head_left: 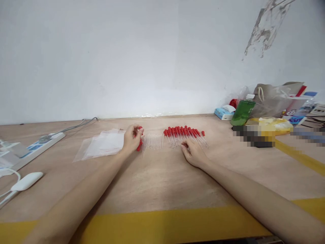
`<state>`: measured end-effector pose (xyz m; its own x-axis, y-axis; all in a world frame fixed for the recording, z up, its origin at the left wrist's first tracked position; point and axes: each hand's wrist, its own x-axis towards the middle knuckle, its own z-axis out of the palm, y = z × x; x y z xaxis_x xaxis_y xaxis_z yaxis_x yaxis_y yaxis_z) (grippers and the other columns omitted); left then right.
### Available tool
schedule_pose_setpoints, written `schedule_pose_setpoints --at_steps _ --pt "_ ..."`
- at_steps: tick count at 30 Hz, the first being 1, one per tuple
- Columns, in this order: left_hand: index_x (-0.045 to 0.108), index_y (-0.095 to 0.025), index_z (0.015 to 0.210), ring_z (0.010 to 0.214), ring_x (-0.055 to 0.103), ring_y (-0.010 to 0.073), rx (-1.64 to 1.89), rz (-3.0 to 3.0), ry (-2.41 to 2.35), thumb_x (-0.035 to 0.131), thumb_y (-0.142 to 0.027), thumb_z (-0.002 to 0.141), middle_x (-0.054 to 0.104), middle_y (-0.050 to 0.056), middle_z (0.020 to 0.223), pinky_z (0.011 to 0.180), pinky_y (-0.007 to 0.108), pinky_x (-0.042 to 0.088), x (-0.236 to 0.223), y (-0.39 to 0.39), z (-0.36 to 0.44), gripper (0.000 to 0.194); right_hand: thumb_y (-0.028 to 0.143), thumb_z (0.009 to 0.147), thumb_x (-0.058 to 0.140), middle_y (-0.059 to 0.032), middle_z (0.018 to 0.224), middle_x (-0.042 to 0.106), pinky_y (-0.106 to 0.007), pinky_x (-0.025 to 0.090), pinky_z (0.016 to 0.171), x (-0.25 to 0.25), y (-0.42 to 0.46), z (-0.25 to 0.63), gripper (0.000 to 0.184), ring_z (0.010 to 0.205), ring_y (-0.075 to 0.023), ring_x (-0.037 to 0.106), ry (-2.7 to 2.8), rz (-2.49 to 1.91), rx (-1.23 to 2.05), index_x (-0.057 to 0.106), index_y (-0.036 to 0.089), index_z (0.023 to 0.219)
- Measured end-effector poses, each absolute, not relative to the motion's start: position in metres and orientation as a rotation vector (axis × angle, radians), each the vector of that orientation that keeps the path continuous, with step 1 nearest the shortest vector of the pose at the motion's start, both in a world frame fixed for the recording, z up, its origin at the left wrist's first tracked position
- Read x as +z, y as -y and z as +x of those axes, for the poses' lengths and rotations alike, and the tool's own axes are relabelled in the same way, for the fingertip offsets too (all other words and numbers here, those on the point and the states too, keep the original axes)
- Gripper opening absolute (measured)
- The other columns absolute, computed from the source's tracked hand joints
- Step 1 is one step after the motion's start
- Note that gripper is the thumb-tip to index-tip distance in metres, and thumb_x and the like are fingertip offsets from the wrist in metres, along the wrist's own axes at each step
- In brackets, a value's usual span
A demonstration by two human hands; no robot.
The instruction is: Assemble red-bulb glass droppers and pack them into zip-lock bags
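The left hand pinches a red bulb between thumb and fingers, beside other red bulbs on the tabletop. Bare clear tubes lie in a row between the hands, probably so each is easy to take singly. The right hand curls near red-topped tubes; whether its fingers grip one, I cannot tell.

Wooden tabletop beneath red-capped tubes, clear tubes, power strip, seemingly plastic sheets.
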<state>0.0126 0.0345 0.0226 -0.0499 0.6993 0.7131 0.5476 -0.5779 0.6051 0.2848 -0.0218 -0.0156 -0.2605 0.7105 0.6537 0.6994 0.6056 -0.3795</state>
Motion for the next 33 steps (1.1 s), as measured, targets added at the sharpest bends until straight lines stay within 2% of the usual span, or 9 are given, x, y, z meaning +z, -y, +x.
schedule_pose_setpoints --at_steps 2,5,8,11,14,17,20,25,33 --pt "0.051 -0.018 0.089 0.062 0.053 0.0104 1.668 1.897 -1.208 0.052 -0.033 0.077 0.056 0.000 0.075 0.060 0.023 0.042 0.018 -0.015 0.021 0.019 0.023 0.082 0.041 -0.0049 0.075 0.057 -0.027 0.038 0.061 -0.013 0.025 0.284 0.010 0.068 -0.0154 0.052 1.996 -1.105 0.053 0.049 0.018 0.083" --pt "0.051 -0.017 0.091 0.068 0.056 0.0112 1.450 1.788 -1.040 0.052 -0.029 0.077 0.060 0.002 0.080 0.066 0.025 0.045 0.011 0.019 0.032 0.018 0.023 0.081 0.043 -0.0017 0.071 0.058 -0.029 0.036 0.066 -0.011 0.033 0.280 0.008 0.062 -0.0128 0.051 2.062 -1.069 0.071 0.050 0.019 0.081" --pt "0.056 -0.014 0.085 0.075 0.059 0.0139 1.231 1.717 -0.993 0.052 -0.027 0.076 0.063 0.005 0.083 0.073 0.028 0.046 0.005 0.042 0.041 0.016 0.024 0.081 0.044 0.0007 0.066 0.057 -0.031 0.033 0.072 -0.009 0.040 0.274 0.008 0.057 -0.0108 0.049 2.146 -1.023 0.063 0.051 0.019 0.080" --pt "0.053 -0.014 0.079 0.075 0.060 0.0146 1.110 1.702 -0.996 0.061 -0.027 0.071 0.063 0.005 0.081 0.068 0.027 0.046 -0.002 0.046 0.045 0.017 0.024 0.082 0.044 0.0012 0.066 0.058 -0.032 0.031 0.075 -0.007 0.046 0.268 0.009 0.058 -0.0103 0.050 2.212 -0.963 0.078 0.050 0.018 0.080" --pt "0.046 -0.015 0.077 0.069 0.060 0.0131 1.085 1.683 -0.959 0.063 -0.027 0.071 0.061 0.001 0.071 0.064 0.025 0.046 -0.008 0.041 0.046 0.021 0.022 0.082 0.044 0.0001 0.070 0.059 -0.032 0.030 0.075 -0.007 0.048 0.265 0.009 0.061 -0.0107 0.051 2.249 -0.917 0.080 0.050 0.017 0.081" --pt "0.043 -0.017 0.081 0.075 0.061 0.0129 1.112 1.678 -0.894 0.061 -0.026 0.073 0.059 0.000 0.076 0.070 0.027 0.047 -0.011 0.038 0.046 0.021 0.022 0.082 0.043 -0.0010 0.072 0.060 -0.032 0.029 0.075 -0.007 0.047 0.264 0.009 0.063 -0.0112 0.052 2.255 -0.911 0.080 0.051 0.017 0.081" --pt "0.046 -0.016 0.089 0.081 0.061 0.0141 1.111 1.700 -0.880 0.060 -0.025 0.074 0.060 0.002 0.087 0.077 0.030 0.047 -0.011 0.039 0.046 0.023 0.021 0.082 0.043 -0.0007 0.073 0.060 -0.032 0.029 0.075 -0.007 0.047 0.263 0.008 0.064 -0.0108 0.053 2.267 -0.906 0.087 0.051 0.017 0.082" --pt "0.055 -0.014 0.095 0.084 0.062 0.0174 1.032 1.772 -0.929 0.057 -0.029 0.076 0.063 0.007 0.091 0.079 0.033 0.047 -0.011 0.040 0.047 0.024 0.021 0.082 0.044 -0.0004 0.071 0.058 -0.030 0.031 0.073 -0.008 0.046 0.262 0.008 0.064 -0.0109 0.051 2.290 -0.883 0.079 0.050 0.017 0.080" --pt "0.060 -0.012 0.081 0.063 0.058 0.0123 1.012 1.799 -0.965 0.056 -0.035 0.076 0.061 0.001 0.066 0.064 0.025 0.048 -0.007 0.044 0.050 0.024 0.022 0.084 0.043 -0.0007 0.064 0.056 -0.029 0.032 0.068 -0.013 0.041 0.258 0.015 0.061 -0.0118 0.048 2.324 -0.795 -0.017 0.051 0.016 0.073"
